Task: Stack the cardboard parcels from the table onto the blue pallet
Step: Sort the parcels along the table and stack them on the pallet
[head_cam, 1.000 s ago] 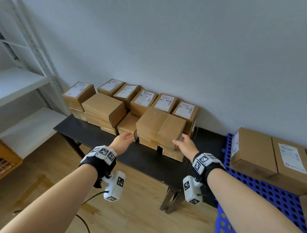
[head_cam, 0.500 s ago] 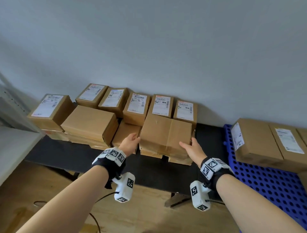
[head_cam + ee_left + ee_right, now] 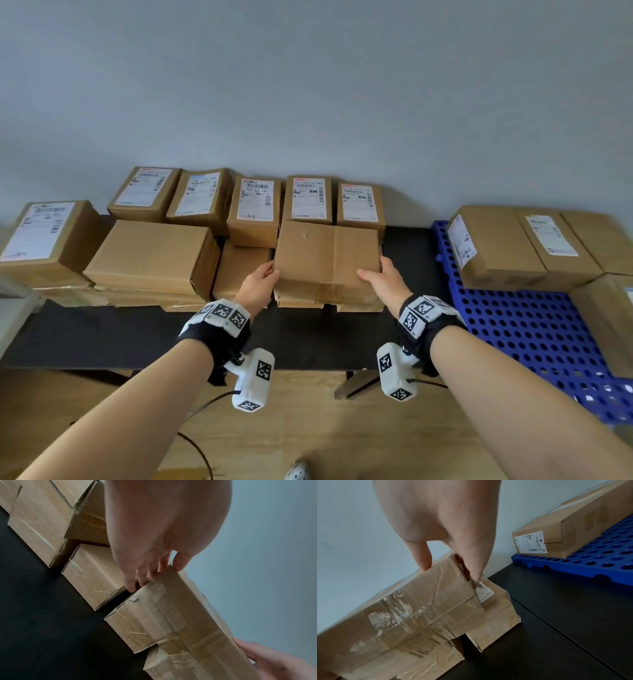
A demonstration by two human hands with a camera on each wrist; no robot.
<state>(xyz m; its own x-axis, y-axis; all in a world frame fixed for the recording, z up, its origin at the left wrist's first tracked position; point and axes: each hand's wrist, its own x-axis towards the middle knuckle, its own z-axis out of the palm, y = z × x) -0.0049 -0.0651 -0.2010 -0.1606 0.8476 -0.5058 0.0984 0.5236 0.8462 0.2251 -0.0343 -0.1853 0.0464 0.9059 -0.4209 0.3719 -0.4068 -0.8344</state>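
A plain cardboard parcel (image 3: 329, 253) (image 3: 171, 615) (image 3: 423, 601) lies on top of lower parcels near the right end of the black table (image 3: 102, 335). My left hand (image 3: 262, 274) (image 3: 155, 576) grips its left front corner, thumb on top and fingers down the side. At the right front corner my right hand (image 3: 380, 270) (image 3: 450, 573) holds it the same way. I cannot tell whether the parcel is off the ones beneath it. The blue pallet (image 3: 531, 325) (image 3: 590, 563) lies just right of the table.
Several labelled parcels (image 3: 255, 202) line the wall behind, and more stacks (image 3: 150, 253) fill the table's left part. On the pallet, several parcels (image 3: 496, 246) stand along the wall, with another (image 3: 606, 318) at the right edge. Wooden floor lies below.
Both hands have gone from reaching towards the parcel to gripping its front corners, thumbs over the top edge. My view has swung right, and the shelf on the left is out of sight.
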